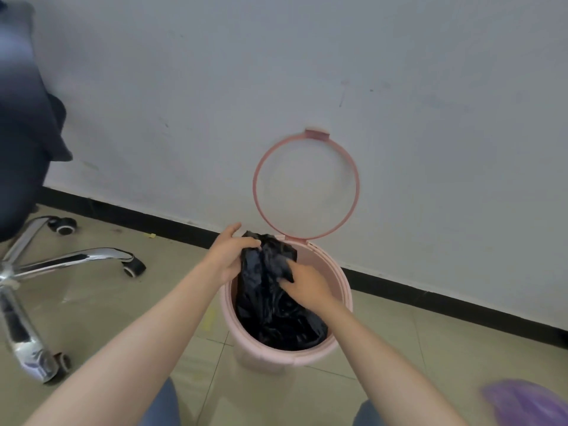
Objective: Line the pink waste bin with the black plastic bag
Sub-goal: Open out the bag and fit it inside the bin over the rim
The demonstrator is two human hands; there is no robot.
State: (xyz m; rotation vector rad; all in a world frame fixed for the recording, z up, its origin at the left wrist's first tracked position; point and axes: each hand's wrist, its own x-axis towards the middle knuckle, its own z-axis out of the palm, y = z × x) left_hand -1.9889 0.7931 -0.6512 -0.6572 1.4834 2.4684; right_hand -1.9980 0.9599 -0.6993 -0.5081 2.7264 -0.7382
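— While gripping the black plastic bag at centre frame, where exactly?

— Mostly down inside the pink waste bin, crumpled, top end poking above the rim at the far side.

— And the left hand?

— Pinches the bag's upper left edge, thumb over the plastic, index finger stretched out straight above it.

— Right hand?

— Reaches into the bin mouth, fingers curled into the plastic's right fold; fingertips hidden in the black.

— Ring lid?

— Flipped up on its hinge, leaning against the white wall above the bin.

— Elsewhere?

— Chrome chair base with castors on the tiled floor at left, something purple and blurred in the lower right corner.
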